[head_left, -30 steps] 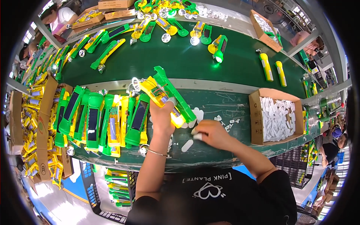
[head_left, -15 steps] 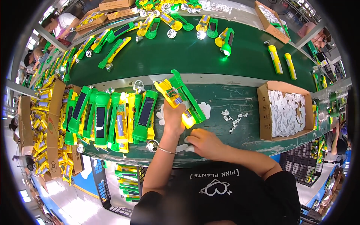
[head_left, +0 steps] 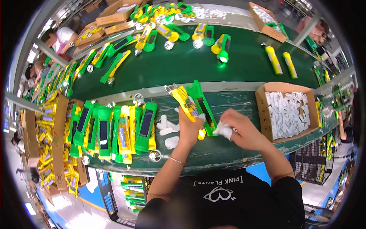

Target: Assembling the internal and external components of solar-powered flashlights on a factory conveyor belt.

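My left hand (head_left: 190, 130) is closed round an opened flashlight, made up of a yellow half (head_left: 183, 100) with parts inside and a green half (head_left: 201, 103) standing apart beside it. My right hand (head_left: 244, 129) is by the lower end of the green half, fingers bent together. White shows at its fingertips; whether that is finger covering or a small part, I cannot make out. Several white oval pieces (head_left: 166, 131) lie on the green bench left of my left hand. A round silver reflector (head_left: 155, 155) rests by my left wrist.
Several green and yellow flashlights (head_left: 103, 129) lie in a row at left, beside a carton (head_left: 59, 141) of yellow halves. At right stands a carton (head_left: 263, 114) of white pieces. Beyond the bench, a green conveyor (head_left: 152, 65) carries more flashlights. A person (head_left: 63, 38) sits far left.
My right hand has risen from the bench's near edge to the green half's lower end. My left hand and the flashlight have shifted slightly right and nearer. The whole view has tilted slightly.
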Demonstrator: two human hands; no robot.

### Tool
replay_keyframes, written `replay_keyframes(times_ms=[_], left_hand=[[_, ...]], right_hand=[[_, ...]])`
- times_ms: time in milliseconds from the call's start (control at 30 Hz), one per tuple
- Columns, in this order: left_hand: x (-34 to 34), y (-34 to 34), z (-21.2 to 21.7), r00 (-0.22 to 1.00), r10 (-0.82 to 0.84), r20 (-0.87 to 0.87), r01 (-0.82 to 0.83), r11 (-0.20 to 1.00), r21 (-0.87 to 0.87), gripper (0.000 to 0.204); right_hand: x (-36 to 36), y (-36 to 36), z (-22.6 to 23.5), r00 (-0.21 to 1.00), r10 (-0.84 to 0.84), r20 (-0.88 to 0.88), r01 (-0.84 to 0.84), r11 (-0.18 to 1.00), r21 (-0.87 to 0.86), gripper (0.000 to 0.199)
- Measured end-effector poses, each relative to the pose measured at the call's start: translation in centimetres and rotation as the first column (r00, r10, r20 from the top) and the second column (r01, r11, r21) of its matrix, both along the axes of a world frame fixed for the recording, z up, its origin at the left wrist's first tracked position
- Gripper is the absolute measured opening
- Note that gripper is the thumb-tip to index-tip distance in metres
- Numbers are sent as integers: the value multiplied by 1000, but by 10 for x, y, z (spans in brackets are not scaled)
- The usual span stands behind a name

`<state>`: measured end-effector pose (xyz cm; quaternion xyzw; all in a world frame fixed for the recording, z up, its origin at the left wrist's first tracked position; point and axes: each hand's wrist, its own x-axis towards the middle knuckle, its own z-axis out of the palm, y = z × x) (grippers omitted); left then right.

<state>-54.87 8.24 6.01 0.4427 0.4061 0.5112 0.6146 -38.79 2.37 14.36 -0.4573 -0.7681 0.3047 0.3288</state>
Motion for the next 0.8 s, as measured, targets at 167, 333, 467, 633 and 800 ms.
replay_keyframes(times_ms=[167,333,467,633,800], left_hand=[[36,-24,-5,977,-133,-168,153,982,114,58],[52,-40,-6,965,-48,-260,115,961,250,61],[59,-41,-6,971,-28,-237,93,958,270,62],[56,-34,-3,979,-75,-188,103,985,141,66],[59,-34,0,972,-36,-232,86,973,212,65]], right_hand=[[7,22,4,977,35,209,-48,997,60,13],[-2,20,4,884,-61,463,77,997,-17,16],[-6,18,-17,947,-315,56,314,949,20,19],[19,19,-9,923,-267,-277,243,963,-118,14],[11,20,-11,981,-191,28,183,967,175,16]])
